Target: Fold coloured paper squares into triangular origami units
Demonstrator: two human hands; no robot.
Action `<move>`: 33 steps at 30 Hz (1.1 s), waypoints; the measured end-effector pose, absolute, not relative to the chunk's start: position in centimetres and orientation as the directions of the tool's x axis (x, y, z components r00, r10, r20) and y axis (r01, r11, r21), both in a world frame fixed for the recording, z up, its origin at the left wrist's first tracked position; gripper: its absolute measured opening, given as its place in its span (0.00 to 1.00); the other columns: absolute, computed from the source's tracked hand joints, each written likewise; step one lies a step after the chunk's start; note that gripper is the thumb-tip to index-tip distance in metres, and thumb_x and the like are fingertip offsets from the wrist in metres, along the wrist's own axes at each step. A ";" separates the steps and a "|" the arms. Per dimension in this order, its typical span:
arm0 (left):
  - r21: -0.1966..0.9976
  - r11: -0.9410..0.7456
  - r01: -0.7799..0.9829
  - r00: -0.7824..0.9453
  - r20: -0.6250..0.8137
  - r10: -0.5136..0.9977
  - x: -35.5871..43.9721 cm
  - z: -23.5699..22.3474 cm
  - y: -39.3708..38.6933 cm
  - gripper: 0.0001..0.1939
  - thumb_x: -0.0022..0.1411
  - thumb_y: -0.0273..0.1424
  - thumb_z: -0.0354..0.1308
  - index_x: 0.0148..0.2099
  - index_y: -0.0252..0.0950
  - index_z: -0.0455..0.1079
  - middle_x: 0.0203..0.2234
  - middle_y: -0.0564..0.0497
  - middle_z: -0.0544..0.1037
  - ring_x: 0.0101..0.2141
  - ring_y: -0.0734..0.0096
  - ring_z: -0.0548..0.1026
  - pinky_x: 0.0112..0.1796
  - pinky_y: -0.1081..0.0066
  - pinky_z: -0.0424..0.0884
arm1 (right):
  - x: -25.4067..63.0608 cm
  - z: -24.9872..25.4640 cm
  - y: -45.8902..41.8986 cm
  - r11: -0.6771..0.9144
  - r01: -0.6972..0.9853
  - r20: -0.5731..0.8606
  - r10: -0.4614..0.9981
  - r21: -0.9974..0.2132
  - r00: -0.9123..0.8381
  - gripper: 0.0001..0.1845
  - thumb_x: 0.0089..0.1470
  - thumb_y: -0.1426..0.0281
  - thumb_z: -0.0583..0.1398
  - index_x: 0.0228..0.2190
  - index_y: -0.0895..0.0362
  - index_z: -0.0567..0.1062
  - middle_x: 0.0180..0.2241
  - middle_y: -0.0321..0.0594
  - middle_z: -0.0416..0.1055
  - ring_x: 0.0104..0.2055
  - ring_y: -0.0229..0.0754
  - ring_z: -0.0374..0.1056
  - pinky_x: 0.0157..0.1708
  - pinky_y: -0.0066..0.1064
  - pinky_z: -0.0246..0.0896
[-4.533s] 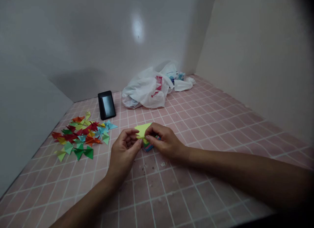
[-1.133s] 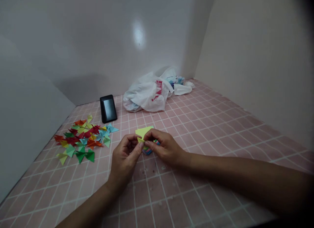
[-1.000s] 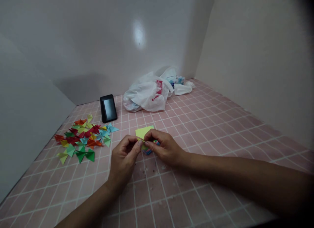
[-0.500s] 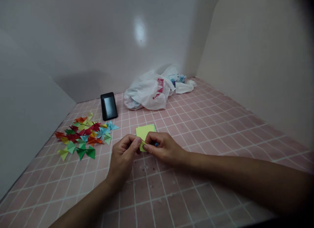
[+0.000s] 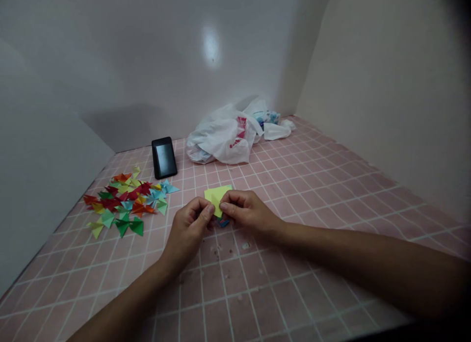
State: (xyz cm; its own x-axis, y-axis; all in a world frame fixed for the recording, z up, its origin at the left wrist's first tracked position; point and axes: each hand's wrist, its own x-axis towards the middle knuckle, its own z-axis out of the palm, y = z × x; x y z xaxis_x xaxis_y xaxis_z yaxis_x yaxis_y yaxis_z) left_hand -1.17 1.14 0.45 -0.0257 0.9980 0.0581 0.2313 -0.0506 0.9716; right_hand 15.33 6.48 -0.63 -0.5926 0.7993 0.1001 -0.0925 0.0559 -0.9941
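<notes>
Our left hand and right hand come together in front of us, both narrowly closed, pinching a square of yellow-green paper between them. The left fingers curl in with the thumb pressed to the paper's lower edge, and the right thumb and forefinger grip it from the other side, so the two hands nearly touch. A corner of the paper is folded down into a narrow flap between our thumbs. The square sits just above the pink tiled surface, and a small bundle of blue and pink paper lies right beneath it, mostly hidden by our hands. To our left, a loose heap of folded paper triangles in red, orange, green, yellow and blue covers several tiles. Beyond it, a black tablet stands tilted back near the wall, and a crumpled white plastic bag with red print lies further right, near the back corner.
</notes>
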 end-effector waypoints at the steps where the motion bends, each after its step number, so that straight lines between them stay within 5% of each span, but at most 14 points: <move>1: 0.976 -0.043 0.213 -0.026 0.050 0.998 -1.2 0.4 1.2 0.12 0.63 0.37 0.58 0.31 0.36 0.69 0.22 0.55 0.72 0.25 0.74 0.70 0.29 0.73 0.65 | 15.3 -0.6 6.5 0.070 -0.082 0.105 0.798 -0.994 -0.593 0.11 0.56 0.64 0.59 0.25 0.58 0.69 0.23 0.34 0.66 0.26 0.34 0.60 0.27 0.28 0.56; 6: 0.987 -0.049 0.155 -0.048 0.057 0.997 -1.1 0.4 1.1 0.11 0.62 0.37 0.60 0.31 0.35 0.70 0.23 0.55 0.73 0.26 0.74 0.71 0.30 0.74 0.66 | 15.3 -0.7 6.3 0.271 0.041 0.192 0.770 -0.962 -0.608 0.12 0.57 0.68 0.58 0.23 0.58 0.69 0.24 0.35 0.66 0.29 0.36 0.61 0.30 0.29 0.55; 21: 0.999 -0.046 -0.018 -0.163 0.042 0.986 -0.6 0.0 1.1 0.11 0.59 0.37 0.63 0.31 0.34 0.71 0.21 0.56 0.73 0.24 0.75 0.71 0.29 0.74 0.68 | 14.6 -1.3 5.7 0.014 -0.047 0.039 0.797 -0.999 -0.602 0.09 0.52 0.67 0.61 0.25 0.57 0.66 0.23 0.32 0.64 0.25 0.34 0.57 0.26 0.27 0.50; 33: 0.994 -0.104 -0.045 -0.131 0.098 0.986 -0.3 0.4 0.7 0.13 0.59 0.39 0.62 0.30 0.35 0.68 0.21 0.57 0.71 0.22 0.75 0.70 0.27 0.74 0.68 | 14.5 -1.0 4.9 0.232 0.011 0.188 0.813 -0.973 -0.551 0.13 0.56 0.65 0.58 0.22 0.58 0.66 0.23 0.33 0.63 0.26 0.33 0.57 0.27 0.27 0.52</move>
